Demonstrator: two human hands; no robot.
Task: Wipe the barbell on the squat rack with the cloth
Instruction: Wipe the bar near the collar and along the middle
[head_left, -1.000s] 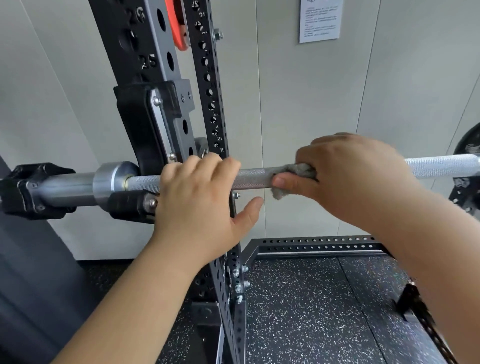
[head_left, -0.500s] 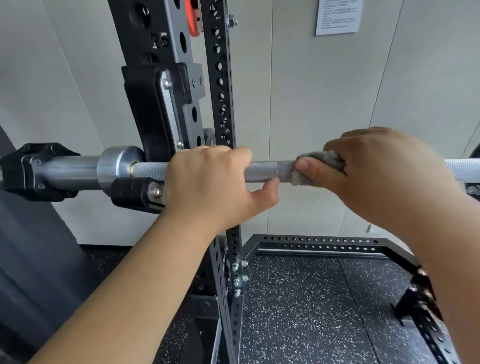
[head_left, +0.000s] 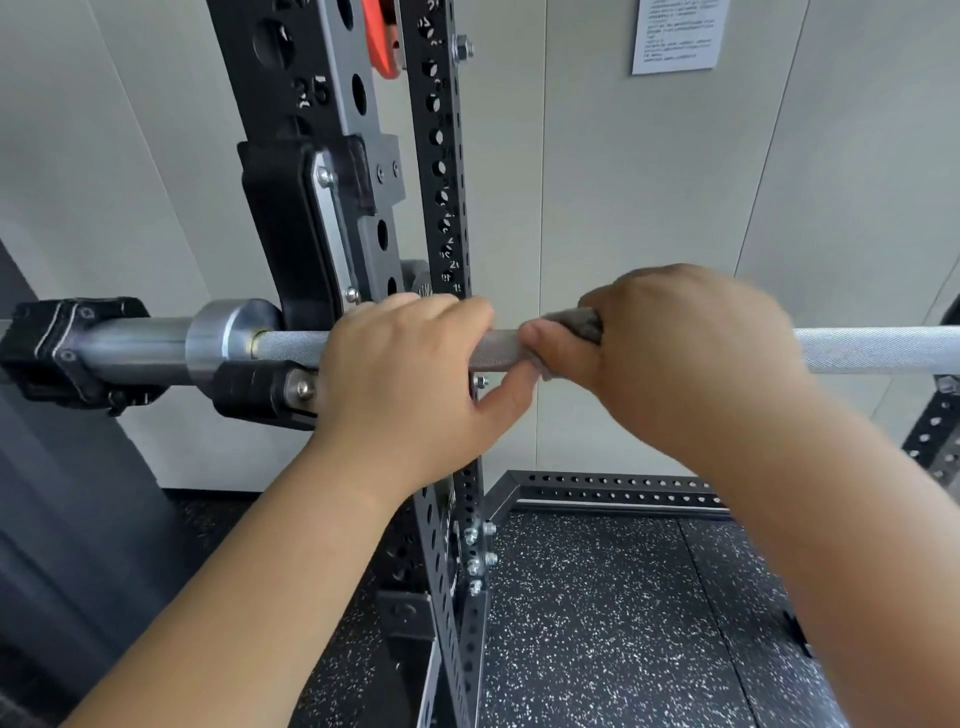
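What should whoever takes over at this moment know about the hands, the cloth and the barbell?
Left hand grips the barbell shaft in front of the squat rack upright.
Right hand grips the cloth round the shaft, close beside the left thumb.
Done: cloth is on the bar; how much is already wiped cannot be told.
Left to do: probably run the cloth rightward along the bare shaft, then the stretch under the left hand.

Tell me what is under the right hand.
A grey cloth pokes out by the thumb, held round the barbell. The right hand covers the rest of the cloth and the bar beneath it.
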